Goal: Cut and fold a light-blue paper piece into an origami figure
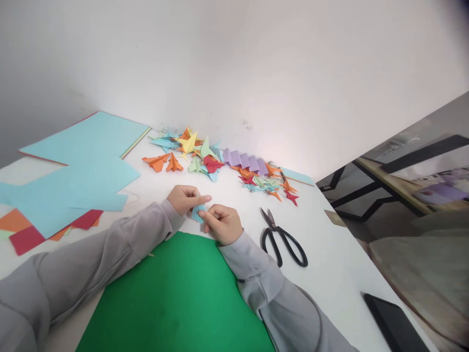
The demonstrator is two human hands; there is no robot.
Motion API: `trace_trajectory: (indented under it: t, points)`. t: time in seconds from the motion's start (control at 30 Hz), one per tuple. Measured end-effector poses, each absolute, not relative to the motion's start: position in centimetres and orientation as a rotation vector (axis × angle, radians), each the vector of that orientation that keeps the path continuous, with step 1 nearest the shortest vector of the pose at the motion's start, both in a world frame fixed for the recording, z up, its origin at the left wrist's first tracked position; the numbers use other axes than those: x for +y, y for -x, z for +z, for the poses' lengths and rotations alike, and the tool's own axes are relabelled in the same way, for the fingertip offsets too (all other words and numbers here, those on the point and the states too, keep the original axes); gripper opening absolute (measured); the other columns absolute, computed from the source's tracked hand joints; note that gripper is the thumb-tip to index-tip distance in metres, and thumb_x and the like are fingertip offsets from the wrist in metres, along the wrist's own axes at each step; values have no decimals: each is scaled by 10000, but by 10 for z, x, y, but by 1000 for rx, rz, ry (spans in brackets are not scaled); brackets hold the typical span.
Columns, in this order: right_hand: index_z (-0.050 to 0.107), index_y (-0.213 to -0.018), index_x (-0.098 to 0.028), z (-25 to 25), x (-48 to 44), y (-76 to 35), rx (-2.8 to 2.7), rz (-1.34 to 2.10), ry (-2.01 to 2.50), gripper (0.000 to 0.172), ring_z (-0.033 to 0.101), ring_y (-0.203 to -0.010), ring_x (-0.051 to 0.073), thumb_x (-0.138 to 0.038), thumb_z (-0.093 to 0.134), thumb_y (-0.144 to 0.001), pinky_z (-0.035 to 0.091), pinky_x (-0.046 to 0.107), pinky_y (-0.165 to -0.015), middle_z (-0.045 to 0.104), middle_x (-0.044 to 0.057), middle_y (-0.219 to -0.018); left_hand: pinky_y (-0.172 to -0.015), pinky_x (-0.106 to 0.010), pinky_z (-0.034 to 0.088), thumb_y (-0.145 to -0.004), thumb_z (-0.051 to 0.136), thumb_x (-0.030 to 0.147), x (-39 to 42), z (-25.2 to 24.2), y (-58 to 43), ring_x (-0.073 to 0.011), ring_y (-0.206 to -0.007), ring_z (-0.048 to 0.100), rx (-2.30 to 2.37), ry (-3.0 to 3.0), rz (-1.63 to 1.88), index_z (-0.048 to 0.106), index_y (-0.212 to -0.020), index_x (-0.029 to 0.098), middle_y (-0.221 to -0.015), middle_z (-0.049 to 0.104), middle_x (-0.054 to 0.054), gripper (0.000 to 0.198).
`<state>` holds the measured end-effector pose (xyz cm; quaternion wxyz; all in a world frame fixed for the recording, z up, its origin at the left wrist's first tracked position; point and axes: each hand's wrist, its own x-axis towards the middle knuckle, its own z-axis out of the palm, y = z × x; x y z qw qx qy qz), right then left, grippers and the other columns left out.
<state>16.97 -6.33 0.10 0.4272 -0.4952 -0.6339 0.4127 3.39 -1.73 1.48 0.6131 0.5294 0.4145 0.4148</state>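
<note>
Between my two hands is a small folded piece of light blue paper [198,213], held just above the far edge of a green sheet [176,293]. My left hand [186,199] pinches its upper part, thumb pointing right. From the right side, my right hand [224,224] grips the lower edge with thumb and curled fingers. Part of the paper is hidden behind the fingers, so its exact folded shape cannot be made out. Black-handled scissors [280,237] lie to the right of my right hand, blades slightly apart.
Folded paper figures [188,144] in several colours lie along the wall, beside a purple zigzag-folded strip [245,161]. Large blue sheets [88,137] and red squares [27,239] cover the left side. A black phone-like device [394,322] rests near the table's right edge.
</note>
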Motion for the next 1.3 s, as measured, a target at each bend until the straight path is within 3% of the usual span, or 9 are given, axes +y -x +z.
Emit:
trace_trajectory:
  t: [0.1,0.27,0.4,0.77,1.07,1.3]
  points:
    - [557,-553,-187,-1,-65,-169,-1578,852,1243,234,488,-369,100,-353,605,-710,376,215,-401,594,-4,-428,-363,-194,313,-377,805,297,-16,14,-32,-66,-378,436,894,-1336,955,590,-501,113,-401,524,17,309]
    - [620,-624,-198,-7,-63,-172,-1651,373,1274,194,499,-430,118,-336,559,-746,413,247,-469,586,9,-462,-471,-222,404,-409,794,245,-12,10,-31,-107,-531,534,745,-1351,1014,662,-549,112,-561,622,-35,234]
    - [662,-698,-199,-11,-60,-176,-1673,181,1260,184,533,-483,140,-335,554,-758,429,264,-502,599,28,-506,-569,-248,451,-415,792,213,-11,11,-31,-120,-592,562,722,-1303,1027,679,-570,118,-604,642,-37,214]
    - [641,-744,-192,-8,-62,-174,-1730,243,1307,179,527,-497,141,-318,519,-779,423,262,-513,596,23,-522,-547,-252,425,-430,790,247,-8,8,-29,-116,-551,543,729,-1419,1054,685,-531,139,-551,620,-34,181]
    - [520,-566,-199,-3,-64,-176,-1909,230,1245,204,428,-476,118,-229,455,-757,333,235,-471,474,-7,-486,-564,-258,423,-424,793,308,-10,8,-28,-117,-551,542,694,-1449,1022,667,-511,141,-538,594,-19,227]
    - [488,-564,-201,0,-65,-175,-1901,262,1196,211,419,-473,113,-226,456,-771,335,234,-473,452,-17,-492,-553,-256,418,-430,791,270,-12,13,-28,-115,-539,536,715,-1416,977,668,-523,124,-529,605,-23,212]
